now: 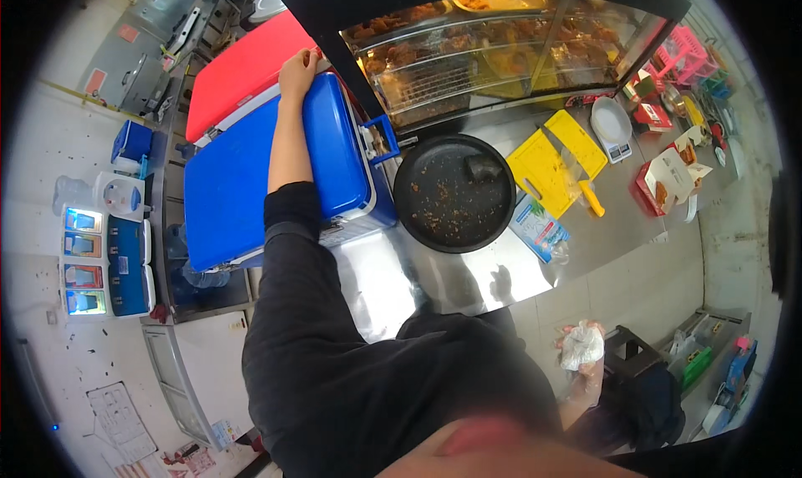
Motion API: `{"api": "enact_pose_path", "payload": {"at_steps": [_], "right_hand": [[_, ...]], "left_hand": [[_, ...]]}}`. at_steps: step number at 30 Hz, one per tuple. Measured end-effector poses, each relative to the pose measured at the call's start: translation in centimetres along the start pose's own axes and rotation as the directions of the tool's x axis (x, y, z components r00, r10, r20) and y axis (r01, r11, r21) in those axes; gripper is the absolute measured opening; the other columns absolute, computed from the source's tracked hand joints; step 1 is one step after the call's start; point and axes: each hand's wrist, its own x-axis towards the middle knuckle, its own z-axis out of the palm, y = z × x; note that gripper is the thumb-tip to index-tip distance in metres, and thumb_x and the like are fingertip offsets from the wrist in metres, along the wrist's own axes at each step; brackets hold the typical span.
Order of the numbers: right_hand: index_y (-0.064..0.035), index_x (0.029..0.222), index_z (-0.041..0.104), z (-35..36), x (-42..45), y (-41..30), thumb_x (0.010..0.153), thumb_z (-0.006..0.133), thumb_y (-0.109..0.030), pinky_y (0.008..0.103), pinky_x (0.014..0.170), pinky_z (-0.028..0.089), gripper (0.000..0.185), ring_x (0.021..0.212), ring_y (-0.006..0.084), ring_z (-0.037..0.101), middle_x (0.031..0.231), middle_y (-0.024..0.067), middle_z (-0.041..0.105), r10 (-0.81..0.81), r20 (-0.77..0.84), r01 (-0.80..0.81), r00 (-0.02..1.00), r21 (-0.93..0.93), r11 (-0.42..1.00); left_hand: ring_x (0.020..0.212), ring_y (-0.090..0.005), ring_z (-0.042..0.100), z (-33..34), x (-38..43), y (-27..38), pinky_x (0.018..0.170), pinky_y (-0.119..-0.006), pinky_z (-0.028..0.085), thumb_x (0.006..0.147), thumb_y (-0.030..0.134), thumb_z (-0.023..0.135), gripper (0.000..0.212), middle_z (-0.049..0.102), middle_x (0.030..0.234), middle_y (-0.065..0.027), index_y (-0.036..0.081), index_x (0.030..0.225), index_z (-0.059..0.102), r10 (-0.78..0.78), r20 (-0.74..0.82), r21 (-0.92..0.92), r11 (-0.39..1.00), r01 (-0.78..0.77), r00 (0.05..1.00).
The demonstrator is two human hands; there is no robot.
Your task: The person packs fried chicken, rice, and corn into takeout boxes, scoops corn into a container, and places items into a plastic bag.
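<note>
My left hand (298, 74) is at the far end of a blue cooler box (235, 187), its forearm lying across the blue lid. Its fingertips touch the near corner of a red-lidded cooler box (250, 71) just behind; whether they grip that edge cannot be told. Low on the right, my right hand (586, 368) is closed around a crumpled white wad (583, 346), thin plastic or tissue. Clear plastic seems to cover part of that hand. Beside the blue cooler stands a round black pan (454, 209) with crumbs and a small dark block in it.
A heated glass display cabinet (438, 46) of fried food borders the steel counter (438, 277). On the counter lie a yellow cutting board (542, 171), a yellow-handled knife (590, 197), a blue-white packet (540, 230), a scale with a white bowl (611, 121) and open food boxes (667, 180).
</note>
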Motion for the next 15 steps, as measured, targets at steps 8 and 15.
{"api": "enact_pose_path", "payload": {"at_steps": [8, 15], "right_hand": [[-0.0139, 0.128, 0.040, 3.0, 3.7, 0.1, 0.050, 0.087, -0.031, 0.0379, 0.072, 0.054, 0.093, 0.088, 0.0301, 0.063, 0.110, 0.0174, 0.057, 0.059, -0.091, -0.054, 0.994, 0.057, 0.997], [-0.0167, 0.131, 0.036, 2.5, 7.4, -0.1, 0.053, 0.088, -0.026, 0.0327, 0.061, 0.057, 0.094, 0.089, 0.0307, 0.064, 0.114, 0.0169, 0.055, 0.215, -0.138, -0.200, 0.967, 0.119, 0.973]], "left_hand": [[0.107, -0.0434, 0.058, 0.1, -1.5, -2.3, 0.096, -0.049, 0.043, 0.092, 0.045, 0.032, 0.059, 0.062, 0.111, -0.0280, -0.001, 0.105, 0.068, -0.007, 0.310, 0.413, 0.902, -0.128, 0.951], [0.095, -0.0355, 0.066, -0.1, -2.5, -0.5, 0.089, -0.045, 0.049, 0.097, 0.038, 0.034, 0.050, 0.067, 0.104, -0.0217, 0.001, 0.106, 0.066, 0.084, 0.638, 0.032, 0.990, -0.136, 0.765]]}}
